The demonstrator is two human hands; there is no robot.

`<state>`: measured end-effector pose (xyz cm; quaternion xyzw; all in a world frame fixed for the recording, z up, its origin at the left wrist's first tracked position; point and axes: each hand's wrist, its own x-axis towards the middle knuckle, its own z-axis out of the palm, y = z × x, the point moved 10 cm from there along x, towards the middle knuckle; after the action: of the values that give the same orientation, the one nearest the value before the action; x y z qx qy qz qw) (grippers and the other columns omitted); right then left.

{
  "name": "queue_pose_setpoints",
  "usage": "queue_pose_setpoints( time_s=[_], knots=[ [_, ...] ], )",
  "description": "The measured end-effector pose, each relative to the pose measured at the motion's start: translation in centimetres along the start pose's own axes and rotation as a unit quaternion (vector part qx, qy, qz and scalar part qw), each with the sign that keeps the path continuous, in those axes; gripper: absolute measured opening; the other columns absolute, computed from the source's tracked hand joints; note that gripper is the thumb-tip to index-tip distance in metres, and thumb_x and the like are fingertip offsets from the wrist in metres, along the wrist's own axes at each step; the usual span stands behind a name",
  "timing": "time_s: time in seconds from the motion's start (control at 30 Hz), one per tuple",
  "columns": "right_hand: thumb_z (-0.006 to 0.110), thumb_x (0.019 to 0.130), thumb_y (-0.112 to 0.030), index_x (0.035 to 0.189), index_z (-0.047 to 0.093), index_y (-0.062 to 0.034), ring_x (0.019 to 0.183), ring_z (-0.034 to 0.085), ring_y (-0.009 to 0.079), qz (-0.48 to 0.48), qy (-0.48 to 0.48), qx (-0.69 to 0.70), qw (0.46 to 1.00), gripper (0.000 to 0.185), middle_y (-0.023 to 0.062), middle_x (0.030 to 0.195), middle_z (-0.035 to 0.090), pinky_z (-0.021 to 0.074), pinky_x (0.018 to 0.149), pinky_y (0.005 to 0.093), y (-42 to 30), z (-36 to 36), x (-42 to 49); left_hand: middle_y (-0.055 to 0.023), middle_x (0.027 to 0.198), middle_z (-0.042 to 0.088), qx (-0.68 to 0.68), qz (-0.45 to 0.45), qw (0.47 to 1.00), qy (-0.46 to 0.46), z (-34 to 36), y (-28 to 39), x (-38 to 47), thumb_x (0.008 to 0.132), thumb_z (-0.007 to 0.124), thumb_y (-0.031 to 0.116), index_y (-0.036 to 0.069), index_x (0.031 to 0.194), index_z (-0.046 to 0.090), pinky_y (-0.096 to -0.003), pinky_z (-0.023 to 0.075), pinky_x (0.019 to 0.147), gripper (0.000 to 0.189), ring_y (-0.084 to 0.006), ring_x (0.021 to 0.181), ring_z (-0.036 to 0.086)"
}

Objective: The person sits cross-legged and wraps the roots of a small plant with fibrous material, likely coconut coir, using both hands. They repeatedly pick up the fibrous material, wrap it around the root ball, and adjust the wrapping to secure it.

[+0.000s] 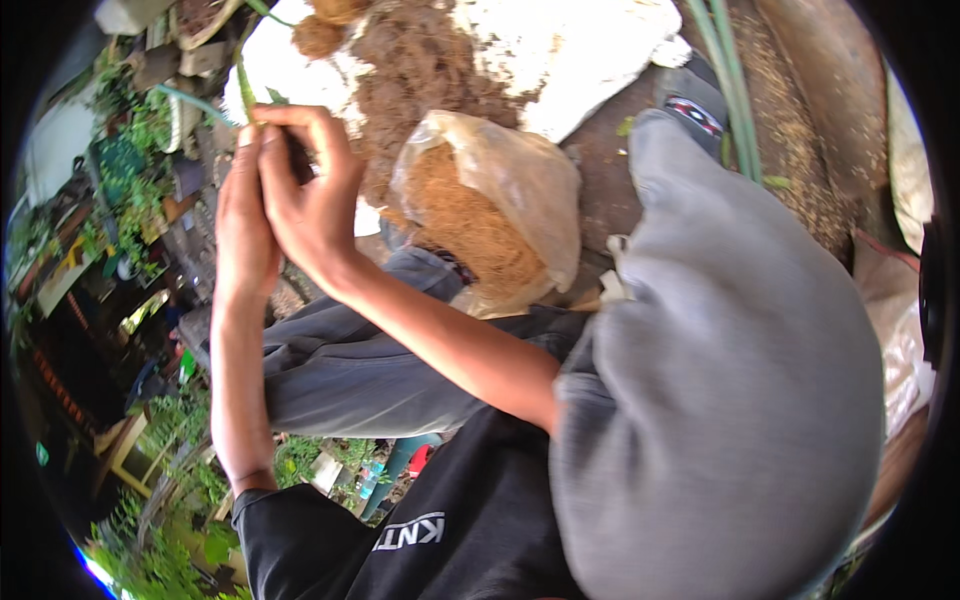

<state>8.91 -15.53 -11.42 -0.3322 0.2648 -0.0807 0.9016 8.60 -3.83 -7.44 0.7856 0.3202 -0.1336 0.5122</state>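
My left hand [245, 206] and my right hand [319, 184] meet at the upper left, with fingertips closed on a thin green plant stem or leaf [244, 79]. The stem runs upward from the fingertips; its lower end is hidden by the fingers. Right of the hands, an open translucent plastic bag [544, 176] holds light brown coconut-like fibre [480, 225]. Above the bag lies a heap of darker brown fibrous material [427, 82] on a bright white sheet or sack [592, 52]. Round brown fibrous pieces [319, 34] rest at its top left.
My bent grey-clad leg [720, 360] fills the right side. Long green stalks [731, 90] lie beyond my foot, near scattered grain-like bits [802, 150]. Potted plants and clutter [142, 135] line the left. A clear bottle [370, 480] shows low between my arms.
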Motion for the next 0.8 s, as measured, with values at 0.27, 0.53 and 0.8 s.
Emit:
queue_pose_setpoints(
  time_s=[0.27, 0.53, 0.8],
  knots=[
    [0.061, 0.085, -0.002, 0.096, 0.063, -0.0031, 0.089, 0.059, 0.0275, -0.012, -0.001, -0.005, 1.000, 0.012, 0.0117, 0.093, 0.065, 0.0445, 0.082, 0.0382, 0.1, 0.0, 0.5, -0.0030, 0.121, 0.057, 0.003, 0.024, 0.999, 0.037, 0.3, 1.2, -0.3, 0.103, 0.045, 0.038, 0.007, 0.136, 0.050, -0.0273, 0.0458, 0.091, 0.046, -0.0105, 0.108, 0.054],
    [0.058, 0.090, 0.002, 0.102, 0.062, 0.0033, 0.080, 0.067, 0.0157, -0.076, -0.020, -0.055, 0.995, 0.012, 0.0129, 0.090, 0.070, 0.0533, 0.070, 0.0280, 0.4, 0.3, -0.1, -0.0015, 0.109, 0.060, -0.005, 0.017, 1.000, 0.011, 0.1, 0.7, -0.4, 0.105, 0.044, 0.035, 0.006, 0.129, 0.054, -0.0242, 0.0490, 0.081, 0.040, -0.0074, 0.097, 0.057],
    [0.057, 0.093, 0.002, 0.104, 0.060, 0.0037, 0.087, 0.069, 0.0168, -0.070, -0.052, -0.068, 0.994, 0.012, 0.0156, 0.100, 0.070, 0.0559, 0.073, 0.0272, 0.9, 0.5, -0.2, -0.0002, 0.099, 0.060, -0.044, -0.013, 0.999, -0.001, 0.3, 0.1, -0.6, 0.104, 0.046, 0.037, 0.005, 0.118, 0.059, -0.0226, 0.0482, 0.074, 0.038, -0.0059, 0.088, 0.056]
  ],
)
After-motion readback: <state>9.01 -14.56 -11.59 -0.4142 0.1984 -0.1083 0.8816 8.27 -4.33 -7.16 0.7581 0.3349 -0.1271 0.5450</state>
